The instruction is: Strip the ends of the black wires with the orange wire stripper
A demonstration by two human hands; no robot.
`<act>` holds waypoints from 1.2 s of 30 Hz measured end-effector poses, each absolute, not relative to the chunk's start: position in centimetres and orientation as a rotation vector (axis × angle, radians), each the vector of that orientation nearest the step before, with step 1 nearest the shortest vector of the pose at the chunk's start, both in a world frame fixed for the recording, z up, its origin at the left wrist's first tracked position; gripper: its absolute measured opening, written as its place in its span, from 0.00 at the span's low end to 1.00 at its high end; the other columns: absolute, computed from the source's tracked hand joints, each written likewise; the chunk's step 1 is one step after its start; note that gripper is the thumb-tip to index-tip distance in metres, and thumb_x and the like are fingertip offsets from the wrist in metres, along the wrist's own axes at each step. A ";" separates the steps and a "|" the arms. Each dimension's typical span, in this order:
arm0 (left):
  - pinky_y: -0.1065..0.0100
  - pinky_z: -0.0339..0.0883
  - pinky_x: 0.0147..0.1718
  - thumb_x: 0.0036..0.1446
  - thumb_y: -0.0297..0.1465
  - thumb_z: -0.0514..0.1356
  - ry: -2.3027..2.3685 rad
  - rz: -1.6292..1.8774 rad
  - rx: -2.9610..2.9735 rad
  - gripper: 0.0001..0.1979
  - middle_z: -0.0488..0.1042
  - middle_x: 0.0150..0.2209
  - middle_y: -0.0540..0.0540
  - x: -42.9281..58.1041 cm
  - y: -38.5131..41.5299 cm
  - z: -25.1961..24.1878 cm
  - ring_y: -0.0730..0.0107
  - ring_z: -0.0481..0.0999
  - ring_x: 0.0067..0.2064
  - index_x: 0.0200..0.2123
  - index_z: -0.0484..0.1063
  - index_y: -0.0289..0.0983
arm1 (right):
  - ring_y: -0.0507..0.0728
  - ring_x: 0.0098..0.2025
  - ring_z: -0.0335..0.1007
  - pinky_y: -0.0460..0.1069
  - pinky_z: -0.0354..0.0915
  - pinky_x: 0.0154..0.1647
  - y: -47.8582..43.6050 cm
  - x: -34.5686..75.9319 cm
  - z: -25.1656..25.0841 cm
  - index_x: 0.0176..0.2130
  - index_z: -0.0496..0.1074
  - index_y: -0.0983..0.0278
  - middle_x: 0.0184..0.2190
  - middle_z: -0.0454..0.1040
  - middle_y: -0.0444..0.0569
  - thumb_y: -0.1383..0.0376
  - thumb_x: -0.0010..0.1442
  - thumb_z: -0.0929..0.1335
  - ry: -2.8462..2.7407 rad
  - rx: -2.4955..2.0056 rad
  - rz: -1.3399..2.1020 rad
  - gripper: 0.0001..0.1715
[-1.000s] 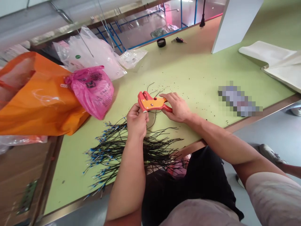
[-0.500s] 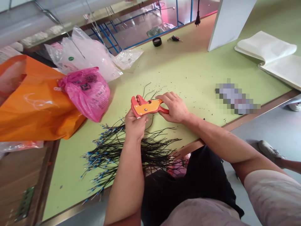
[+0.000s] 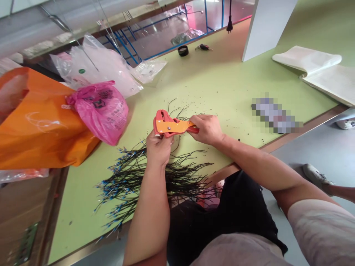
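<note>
My right hand (image 3: 207, 129) is wrapped around the handles of an orange and red wire stripper (image 3: 173, 126), which are squeezed together. My left hand (image 3: 159, 149) is closed in a pinch just under the tool's head. A thin black wire (image 3: 178, 142) curves out beside its fingers; the end at the jaws is hidden by the hand and the tool. Below and around my left forearm lies a large spread bundle of black wires (image 3: 183, 173), many with blue and silvery ends at the left. A few loose black wires (image 3: 172, 105) lie behind the stripper.
At the left stand an orange bag (image 3: 47, 125), a pink plastic bag (image 3: 104, 114) and clear bags (image 3: 108, 66). Small dark scraps dot the green table (image 3: 222, 81). A black ring (image 3: 183, 50), a blurred-out object (image 3: 276, 114), a white panel (image 3: 267, 29) and an open notebook (image 3: 313, 61) lie farther off.
My right hand has squeezed the stripper's handles, which stood apart before. The tool's head has turned slightly, and my left hand stays beneath it. The view has shifted a little.
</note>
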State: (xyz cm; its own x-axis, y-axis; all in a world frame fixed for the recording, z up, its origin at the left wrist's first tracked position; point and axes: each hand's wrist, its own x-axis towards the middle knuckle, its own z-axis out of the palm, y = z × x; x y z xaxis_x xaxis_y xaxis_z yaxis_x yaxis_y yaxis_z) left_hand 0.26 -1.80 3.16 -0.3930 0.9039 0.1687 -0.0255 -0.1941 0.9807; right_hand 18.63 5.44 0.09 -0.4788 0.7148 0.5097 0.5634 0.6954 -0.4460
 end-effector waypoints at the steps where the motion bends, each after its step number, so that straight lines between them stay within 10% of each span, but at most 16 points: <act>1: 0.71 0.52 0.23 0.39 0.38 0.82 1.347 1.692 1.075 0.23 0.70 0.28 0.52 0.3 -1.8 3.2 0.77 0.58 0.26 0.27 0.70 0.40 | 0.62 0.38 0.67 0.57 0.61 0.42 5.5 18.6 0.1 0.48 0.79 0.61 0.39 0.80 0.55 0.44 0.75 0.65 -2.198 -0.918 0.258 0.26; 8: 0.74 0.54 0.22 0.38 0.38 0.81 1.346 1.733 1.035 0.23 0.73 0.28 0.53 0.4 -1.8 3.3 0.79 0.60 0.25 0.29 0.71 0.40 | 0.69 0.53 0.70 0.63 0.65 0.55 5.6 18.6 0.3 0.61 0.75 0.63 0.53 0.80 0.61 0.51 0.74 0.68 -2.159 -0.787 0.206 0.25; 36: 0.70 0.58 0.24 0.45 0.38 0.80 1.316 1.700 1.146 0.20 0.77 0.35 0.49 0.0 -1.9 2.9 0.76 0.65 0.27 0.32 0.73 0.41 | 0.66 0.47 0.69 0.61 0.65 0.51 5.2 18.7 0.7 0.60 0.77 0.64 0.50 0.82 0.59 0.53 0.72 0.67 -2.200 -0.819 0.255 0.25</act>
State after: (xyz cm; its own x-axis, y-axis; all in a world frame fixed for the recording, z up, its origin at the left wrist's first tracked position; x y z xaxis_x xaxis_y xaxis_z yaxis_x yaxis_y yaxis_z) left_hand -0.01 -1.90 2.94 -0.3716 0.9001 0.2275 -0.0051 -0.2470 0.9690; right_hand 18.68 5.23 0.70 -0.5049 0.6287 0.5914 0.4766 0.7743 -0.4163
